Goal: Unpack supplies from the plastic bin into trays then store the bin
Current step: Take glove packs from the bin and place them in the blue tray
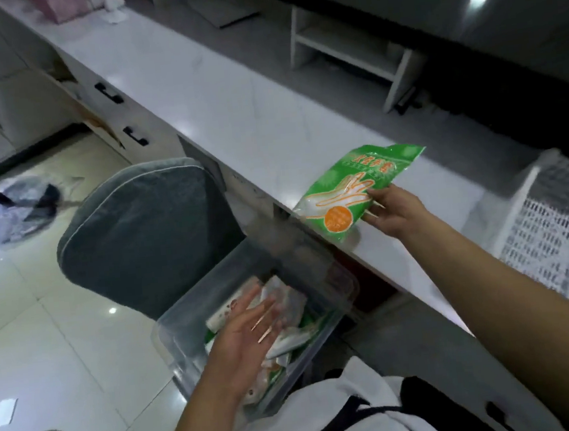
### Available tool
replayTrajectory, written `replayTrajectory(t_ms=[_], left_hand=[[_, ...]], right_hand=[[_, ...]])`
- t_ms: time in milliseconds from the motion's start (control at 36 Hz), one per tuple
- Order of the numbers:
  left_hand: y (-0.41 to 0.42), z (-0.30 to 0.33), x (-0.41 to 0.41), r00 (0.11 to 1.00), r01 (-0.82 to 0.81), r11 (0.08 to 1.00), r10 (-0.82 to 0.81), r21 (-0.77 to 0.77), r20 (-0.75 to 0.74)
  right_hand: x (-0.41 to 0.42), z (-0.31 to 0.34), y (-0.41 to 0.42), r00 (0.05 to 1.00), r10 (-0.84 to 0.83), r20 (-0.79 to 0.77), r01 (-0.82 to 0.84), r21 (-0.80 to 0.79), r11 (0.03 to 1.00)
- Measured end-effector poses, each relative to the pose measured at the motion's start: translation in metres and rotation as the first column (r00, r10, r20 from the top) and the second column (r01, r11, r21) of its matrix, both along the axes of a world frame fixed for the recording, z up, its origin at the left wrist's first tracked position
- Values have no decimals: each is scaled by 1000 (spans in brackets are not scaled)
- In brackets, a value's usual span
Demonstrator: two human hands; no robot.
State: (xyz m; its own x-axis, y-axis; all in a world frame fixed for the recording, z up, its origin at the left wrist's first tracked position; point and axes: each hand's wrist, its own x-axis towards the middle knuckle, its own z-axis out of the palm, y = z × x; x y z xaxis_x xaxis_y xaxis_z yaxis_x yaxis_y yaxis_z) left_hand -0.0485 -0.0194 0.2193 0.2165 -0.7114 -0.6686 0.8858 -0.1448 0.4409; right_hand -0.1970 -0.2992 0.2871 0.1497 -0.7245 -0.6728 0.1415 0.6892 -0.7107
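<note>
Our right hand (pixel 394 211) pinches a green glove packet (pixel 356 191) by its edge, held over the counter's (pixel 217 94) near edge, bare counter beyond it. Our left hand (pixel 248 332) hovers spread and empty over packets in the clear plastic bin (pixel 179 331), which stands below that edge beside a grey chair (pixel 146 227); a white mesh tray (pixel 545 223) sits at the counter's right end.

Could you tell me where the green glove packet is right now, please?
In the head view, right of centre: the green packet is held in the right hand over the counter edge, above the clear bin.

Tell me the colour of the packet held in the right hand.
Green plastic packet with a white-and-orange glove drawing and orange circle; head view.
</note>
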Motion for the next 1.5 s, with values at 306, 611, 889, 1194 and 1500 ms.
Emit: replayTrajectory(t_ms=[306,611,889,1194,1500], left_hand=[[2,-38,13,999,-47,989,44,138,28],[28,-103,10,840,135,817,-394,560,373],[18,-217,12,206,433,454,-891,779,404],[-33,-302,-15,-368,475,290,-792,831,487],[-44,-262,7,-133,416,540,-760,732,637]], right_hand=[[-23,-15,-4,913,-59,-404,-29,-208,978],[-13,-80,152,441,390,-808,-895,-363,259],[-38,-208,165,-289,554,-781,-942,335,-20],[-62,-227,178,-240,553,-798,-952,305,26],[-54,-208,178,-84,677,-731,-936,291,197]])
